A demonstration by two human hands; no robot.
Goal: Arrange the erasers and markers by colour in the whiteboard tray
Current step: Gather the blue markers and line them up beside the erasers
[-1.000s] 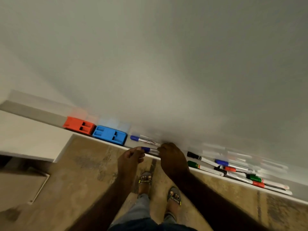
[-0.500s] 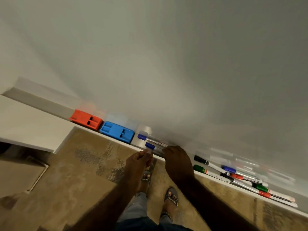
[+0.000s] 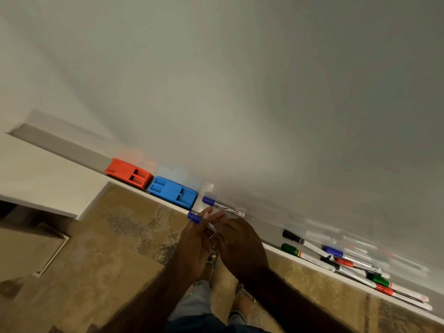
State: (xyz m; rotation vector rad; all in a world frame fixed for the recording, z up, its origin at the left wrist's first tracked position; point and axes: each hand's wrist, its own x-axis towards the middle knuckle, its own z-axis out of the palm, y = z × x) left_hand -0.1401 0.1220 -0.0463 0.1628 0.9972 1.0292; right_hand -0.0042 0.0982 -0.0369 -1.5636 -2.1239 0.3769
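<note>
A red eraser point(image 3: 128, 174) and a blue eraser point(image 3: 173, 192) sit side by side in the grey whiteboard tray point(image 3: 60, 145). Just right of them a blue-capped marker point(image 3: 223, 206) lies in the tray. My left hand point(image 3: 194, 246) holds a second blue-capped marker point(image 3: 194, 217) in front of the tray edge. Beside it is my right hand point(image 3: 240, 246), fingers spread, fingertips near that marker's white body. Further right lies a mixed heap: a black marker point(image 3: 295, 237), a green marker point(image 3: 292, 249), a blue marker point(image 3: 334, 252), a red marker point(image 3: 346, 263) and more.
The whiteboard point(image 3: 240, 92) fills the upper view. Bare tray point(image 3: 264, 227) shows between the blue marker and the heap, and left of the red eraser. Below are a brown floor point(image 3: 108, 248), my sandalled feet point(image 3: 211, 258) and a white ledge point(image 3: 36, 179) at left.
The blue-capped marker that both hands touched in the tray now sits lifted in my left hand, in front of the edge. My right hand's fingers have spread apart.
</note>
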